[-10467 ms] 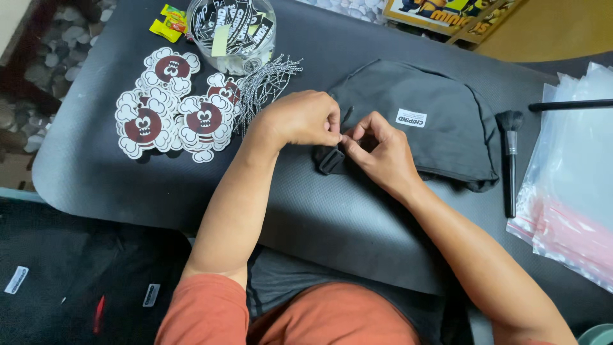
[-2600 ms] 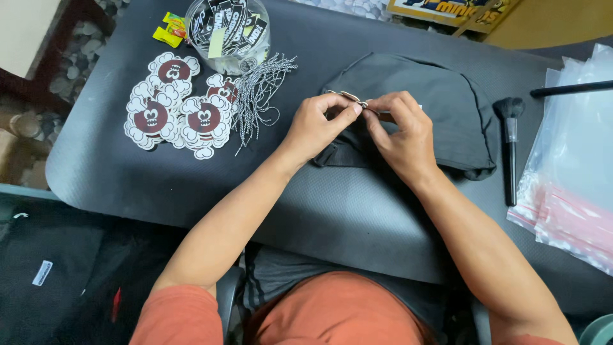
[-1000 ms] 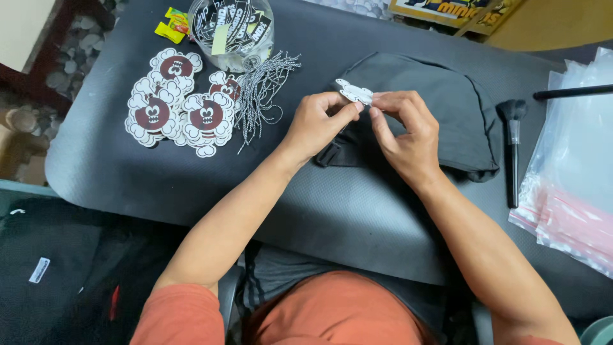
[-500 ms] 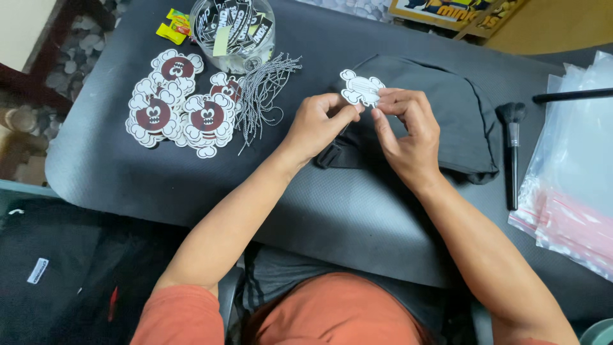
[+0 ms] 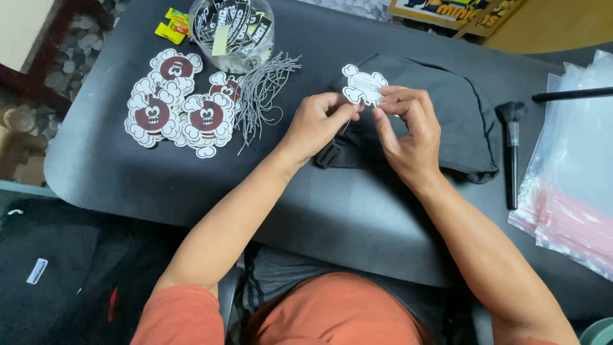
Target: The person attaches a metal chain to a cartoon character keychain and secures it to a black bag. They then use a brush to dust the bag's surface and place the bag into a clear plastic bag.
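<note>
Two hands are meeting above the dark fabric pouch (image 5: 440, 121), and both are working on one small white tag (image 5: 363, 85) cut in a cloud-like shape. The left hand (image 5: 316, 124) is pinching the lower edge of the tag between thumb and fingertips, while the right hand (image 5: 408, 128) is pressing its fingertips together at the right side of the tag, close to the left ones. It looks like a thin string is hanging below the tag, but it is too fine for me to be sure. The tag is being held with its pale back side toward the camera, just over the upper part of the pouch, probably so that it stays close to the spot where the fingers are busy.

To the left, a pile of similar tags (image 5: 175, 105) is lying face up, showing dark red round faces, within easy reach of the left arm. A bundle of thin beaded cords (image 5: 262, 92) is spreading beside them, and a clear round container (image 5: 231, 32) with dark printed strips is standing behind. On the right, a black brush (image 5: 512, 150) is lying near a stack of clear plastic bags (image 5: 575, 185).
</note>
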